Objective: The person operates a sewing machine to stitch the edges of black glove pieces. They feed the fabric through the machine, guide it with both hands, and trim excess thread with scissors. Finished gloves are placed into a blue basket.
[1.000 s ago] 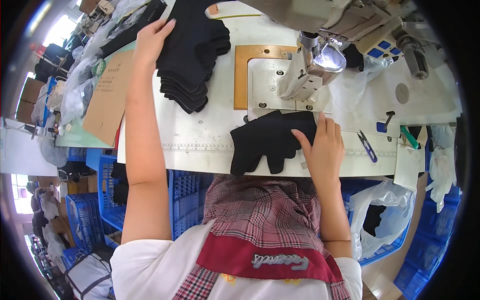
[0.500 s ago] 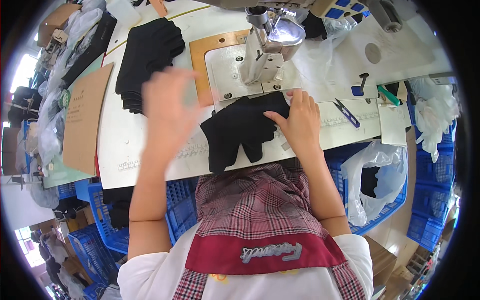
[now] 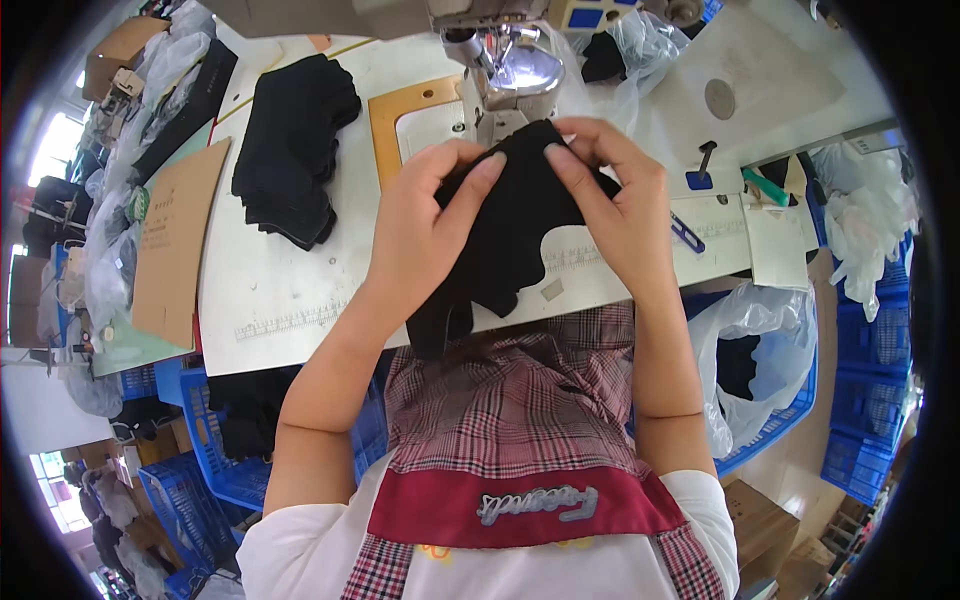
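Bringing left hand [image 3: 418, 222] over to join right hand [image 3: 637, 215], pinching black cloth [image 3: 512, 230] between thumbs and fingers, left of blue basket [image 3: 775, 433] holding plastic bag [image 3: 785, 335] with dark piece [image 3: 738, 367] inside.

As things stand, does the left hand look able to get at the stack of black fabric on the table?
Probably yes: only bare tabletop lies between the left hand and the uncovered stack. That hand grips the black piece, though, so would likely have to let go first.
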Motion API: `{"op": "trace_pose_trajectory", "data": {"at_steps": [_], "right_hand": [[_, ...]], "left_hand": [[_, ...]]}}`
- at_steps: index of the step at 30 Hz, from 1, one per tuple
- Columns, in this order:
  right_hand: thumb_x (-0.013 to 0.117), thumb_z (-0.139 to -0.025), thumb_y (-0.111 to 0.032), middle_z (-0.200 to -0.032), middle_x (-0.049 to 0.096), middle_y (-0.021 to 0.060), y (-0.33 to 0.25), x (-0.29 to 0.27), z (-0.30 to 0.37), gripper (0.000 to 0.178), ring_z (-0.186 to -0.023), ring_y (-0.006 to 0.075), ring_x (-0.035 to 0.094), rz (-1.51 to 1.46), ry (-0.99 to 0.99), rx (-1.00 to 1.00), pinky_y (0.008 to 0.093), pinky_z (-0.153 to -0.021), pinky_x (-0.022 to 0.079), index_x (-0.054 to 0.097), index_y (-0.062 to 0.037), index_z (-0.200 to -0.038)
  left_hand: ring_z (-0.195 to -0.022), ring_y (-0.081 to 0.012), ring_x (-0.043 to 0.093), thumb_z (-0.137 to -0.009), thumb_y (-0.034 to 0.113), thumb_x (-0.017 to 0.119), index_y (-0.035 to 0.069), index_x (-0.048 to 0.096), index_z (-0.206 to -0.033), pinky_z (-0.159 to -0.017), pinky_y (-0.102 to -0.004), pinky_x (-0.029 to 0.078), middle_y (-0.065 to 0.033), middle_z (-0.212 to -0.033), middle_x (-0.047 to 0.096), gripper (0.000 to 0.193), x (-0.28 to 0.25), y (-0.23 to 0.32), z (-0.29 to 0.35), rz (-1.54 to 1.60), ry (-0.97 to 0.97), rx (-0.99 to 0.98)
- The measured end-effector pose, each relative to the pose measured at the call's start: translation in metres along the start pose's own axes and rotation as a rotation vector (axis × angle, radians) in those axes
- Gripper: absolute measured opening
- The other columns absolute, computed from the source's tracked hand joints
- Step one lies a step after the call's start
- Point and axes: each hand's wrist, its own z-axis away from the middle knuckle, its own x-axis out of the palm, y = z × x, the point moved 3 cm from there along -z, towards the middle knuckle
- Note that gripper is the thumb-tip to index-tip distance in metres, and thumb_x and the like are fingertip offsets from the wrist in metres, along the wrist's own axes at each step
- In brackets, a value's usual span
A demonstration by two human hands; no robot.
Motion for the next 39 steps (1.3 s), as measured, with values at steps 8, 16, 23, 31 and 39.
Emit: {"op": "trace_pose_trajectory", "data": {"at_steps": [8, 16, 23, 31, 39], "right_hand": [[0.052, -0.066, 0.01, -0.13, 0.055, 0.0137, -0.028, -0.006, -0.007, 0.061, -0.118, 0.034, 0.054, 0.358, -0.165, -0.491, 0.0428, -0.097, 0.047, 0.059, -0.0028, -0.125], [0.064, -0.069, -0.005, -0.118, 0.06, 0.011, -0.015, 0.013, -0.02, 0.045, -0.105, 0.0297, 0.059, 0.615, 0.113, -0.737, 0.0408, -0.087, 0.05, 0.065, -0.0004, -0.114], [0.063, -0.069, -0.006, -0.113, 0.06, 0.0112, -0.013, 0.018, -0.024, 0.041, -0.103, 0.0294, 0.059, 0.61, 0.178, -0.772, 0.0394, -0.083, 0.05, 0.066, 0.0004, -0.109], [0.062, -0.069, -0.008, -0.112, 0.06, 0.0122, -0.013, 0.02, -0.022, 0.041, -0.103, 0.0292, 0.06, 0.619, 0.199, -0.776, 0.0391, -0.083, 0.05, 0.066, 0.0005, -0.109], [0.063, -0.068, -0.008, -0.111, 0.061, 0.0123, -0.014, 0.023, -0.023, 0.04, -0.102, 0.0292, 0.06, 0.642, 0.234, -0.791, 0.0389, -0.082, 0.051, 0.068, 0.0001, -0.107]], "left_hand": [[-0.066, 0.0014, 0.042, -0.096, 0.022, 0.061, 0.002, 0.064, -0.086, -0.057, -0.0182, 0.035, 0.0083, -0.072, 0.053, 0.022, -0.008, -0.011, -0.043, 0.44, -0.085, -0.238], [-0.068, -0.0001, 0.044, -0.095, 0.023, 0.061, 0.002, 0.063, -0.087, -0.059, -0.0189, 0.037, 0.0071, -0.073, 0.053, 0.023, -0.007, -0.004, -0.051, 0.396, -0.072, -0.224], [-0.069, -0.0014, 0.047, -0.093, 0.02, 0.061, -0.001, 0.065, -0.084, -0.062, -0.0201, 0.039, 0.0063, -0.074, 0.055, 0.022, -0.012, -0.004, -0.058, 0.332, -0.071, -0.172], [-0.071, -0.0026, 0.049, -0.093, 0.022, 0.061, -0.001, 0.065, -0.086, -0.064, -0.0209, 0.041, 0.0045, -0.076, 0.058, 0.024, -0.015, -0.01, -0.06, 0.263, -0.09, -0.16], [-0.08, -0.0047, 0.054, -0.093, 0.026, 0.063, -0.001, 0.066, -0.103, -0.074, -0.0212, 0.044, 0.0014, -0.088, 0.064, 0.03, -0.031, -0.005, -0.06, 0.28, -0.263, -0.255]]}}
